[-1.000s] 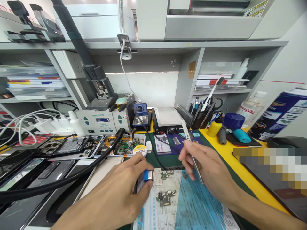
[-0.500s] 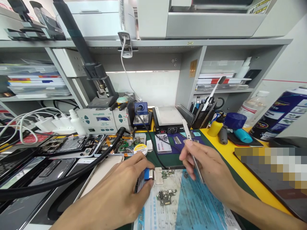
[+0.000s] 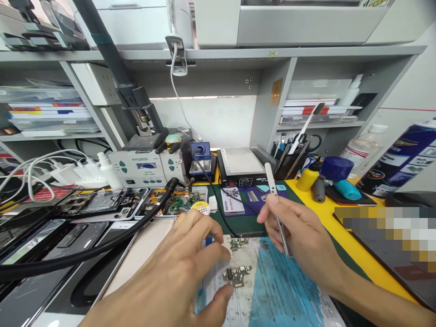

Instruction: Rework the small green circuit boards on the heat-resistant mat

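On the far left, a grey phone (image 3: pixel 54 252) lies on the tabletop (image 3: pixel 325 214), a thick black cable crossing over it. Next comes the left hand (image 3: pixel 180 259), its fingers parted and, as far as I can see, holding nothing; thumb and forefinger stand either side of the lower circuit board's near edge. A blue piece (image 3: pixel 207 241) is partly hidden behind them. The lower circuit board (image 3: pixel 240 272) and an upper circuit board (image 3: pixel 239 244) are already laid out, apart, on a blue-and-white sheet (image 3: pixel 279 290). To their right, the right hand (image 3: pixel 296 222) grips tweezers (image 3: pixel 271 181), tips down, well clear of both boards. I'd judge no tweezer contact is made yet; how much handling is left, I cannot tell.
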A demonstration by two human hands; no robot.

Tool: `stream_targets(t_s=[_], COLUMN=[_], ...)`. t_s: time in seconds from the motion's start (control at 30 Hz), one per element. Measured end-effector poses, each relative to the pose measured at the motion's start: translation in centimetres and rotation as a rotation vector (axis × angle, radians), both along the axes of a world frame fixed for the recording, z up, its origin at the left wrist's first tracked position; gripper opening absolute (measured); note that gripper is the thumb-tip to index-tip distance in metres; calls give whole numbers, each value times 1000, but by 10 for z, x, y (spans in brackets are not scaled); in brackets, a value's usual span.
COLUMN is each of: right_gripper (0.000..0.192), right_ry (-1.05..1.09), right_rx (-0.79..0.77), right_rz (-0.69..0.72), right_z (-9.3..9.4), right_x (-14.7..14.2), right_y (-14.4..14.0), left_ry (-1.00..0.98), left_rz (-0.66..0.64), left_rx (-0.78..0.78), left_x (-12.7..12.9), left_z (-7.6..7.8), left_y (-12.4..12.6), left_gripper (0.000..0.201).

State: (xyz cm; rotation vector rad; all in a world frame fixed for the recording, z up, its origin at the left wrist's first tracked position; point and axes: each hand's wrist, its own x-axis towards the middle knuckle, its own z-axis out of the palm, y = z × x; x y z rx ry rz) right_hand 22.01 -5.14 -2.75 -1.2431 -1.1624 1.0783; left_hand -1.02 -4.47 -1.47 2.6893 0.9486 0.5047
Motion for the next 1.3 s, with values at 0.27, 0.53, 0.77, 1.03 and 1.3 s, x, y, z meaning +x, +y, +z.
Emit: stream_targets(t_s=[0.27, 0.53, 0.77, 1.03, 1.3], right_gripper=[48, 47, 46, 47, 50], right_ry=[19, 26, 6, -11, 2], right_rx=[17, 20, 25, 26, 17], right_rz=[14, 21, 29, 27, 28], right_z=[-1, -1, 0, 0, 0], right_x=[0, 0, 0, -1, -1], right_y=[0, 1, -1, -1, -2], left_ry=[24, -40, -49, -15, -36], left_rz=[-19, -32, -33, 26, 16], left_rx=[66, 49, 59, -4, -93], left_x=[8, 8, 7, 3, 2], left_z=[-6, -10, -4, -9, -14], left_y=[-1, -3, -2, 8, 11], left_gripper=[5, 9, 9, 38, 34])
